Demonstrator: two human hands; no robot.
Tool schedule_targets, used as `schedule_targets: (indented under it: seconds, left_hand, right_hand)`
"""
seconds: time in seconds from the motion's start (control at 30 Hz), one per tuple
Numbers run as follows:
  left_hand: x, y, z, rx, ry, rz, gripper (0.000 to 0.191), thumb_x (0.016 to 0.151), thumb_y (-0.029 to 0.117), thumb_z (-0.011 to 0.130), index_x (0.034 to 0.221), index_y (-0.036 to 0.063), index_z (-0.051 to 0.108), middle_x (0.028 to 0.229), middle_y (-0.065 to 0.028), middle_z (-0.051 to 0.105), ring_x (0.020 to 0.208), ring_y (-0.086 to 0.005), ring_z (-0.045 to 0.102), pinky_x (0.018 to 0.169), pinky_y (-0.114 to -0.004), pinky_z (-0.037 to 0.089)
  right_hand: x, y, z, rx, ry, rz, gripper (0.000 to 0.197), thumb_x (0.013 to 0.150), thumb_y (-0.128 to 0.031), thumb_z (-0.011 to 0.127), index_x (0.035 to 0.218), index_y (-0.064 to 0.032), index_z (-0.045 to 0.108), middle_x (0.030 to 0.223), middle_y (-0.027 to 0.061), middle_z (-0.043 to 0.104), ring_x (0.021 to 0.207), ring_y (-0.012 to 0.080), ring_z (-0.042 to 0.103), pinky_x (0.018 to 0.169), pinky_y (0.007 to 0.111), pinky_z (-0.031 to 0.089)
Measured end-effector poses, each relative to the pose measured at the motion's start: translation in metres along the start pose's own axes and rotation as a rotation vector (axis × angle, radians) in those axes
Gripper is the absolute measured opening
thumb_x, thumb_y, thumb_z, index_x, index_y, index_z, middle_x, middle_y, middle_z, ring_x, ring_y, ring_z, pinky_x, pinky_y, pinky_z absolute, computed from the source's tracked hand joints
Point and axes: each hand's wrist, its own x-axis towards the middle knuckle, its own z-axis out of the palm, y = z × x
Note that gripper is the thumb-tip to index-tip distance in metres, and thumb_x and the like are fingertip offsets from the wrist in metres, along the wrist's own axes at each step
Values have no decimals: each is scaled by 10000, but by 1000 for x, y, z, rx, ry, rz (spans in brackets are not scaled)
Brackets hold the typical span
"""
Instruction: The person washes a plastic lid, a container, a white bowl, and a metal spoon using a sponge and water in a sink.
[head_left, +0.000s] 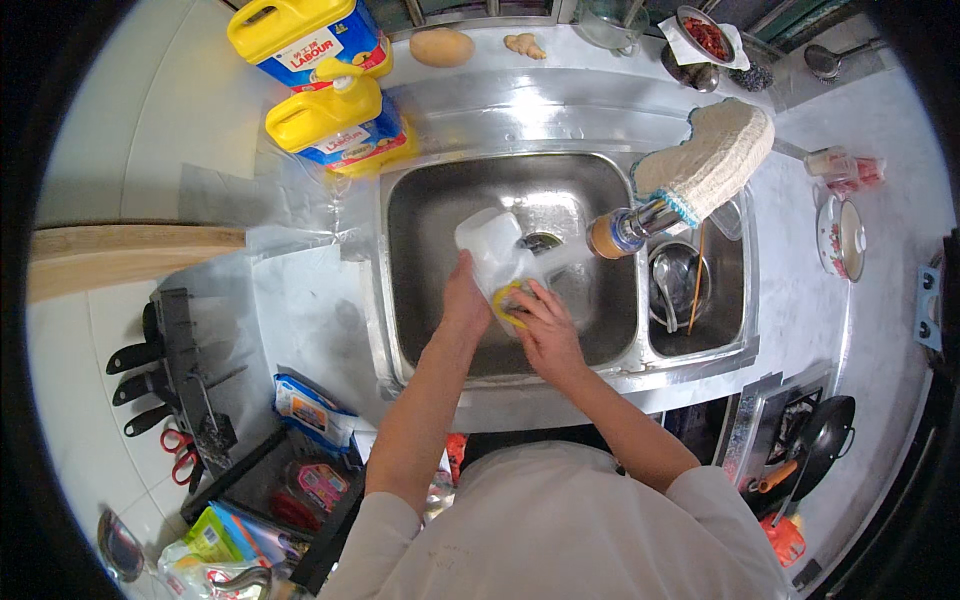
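Over the large stainless steel sink basin (427, 195), my left hand (466, 300) grips a translucent white plastic container (491, 236) by its left side. My right hand (546, 322) presses a yellow-rimmed scrubbing sponge (510, 304) against the container's near part. Water runs from the faucet (619, 231), whose neck is wrapped in a knitted cloth cover (709, 154), towards the container. The drain (540, 241) shows partly behind the container. Most of the sponge lies under my right fingers.
The small right basin (720, 322) holds a metal bowl (679, 266), a spoon (664, 289) and chopsticks (699, 274). Yellow-capped detergent jugs (337, 124) stand back left; a potato (442, 47) and ginger (525, 45) lie behind the sink. A knife rack (176, 360) is left, a wok (825, 442) right.
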Motion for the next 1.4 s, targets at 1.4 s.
schedule_targets:
  seconds: [1.4]
  left_hand:
    - [4, 15, -11, 1784, -176, 1068, 487, 903, 294, 532, 1328, 72, 447, 1351, -195, 454, 1255, -360, 420, 1108, -505, 179]
  right_hand:
    - [62, 72, -38, 900, -167, 585, 378, 809, -199, 657, 1130, -10, 595, 1078, 100, 634, 951, 193, 605, 848, 321, 461]
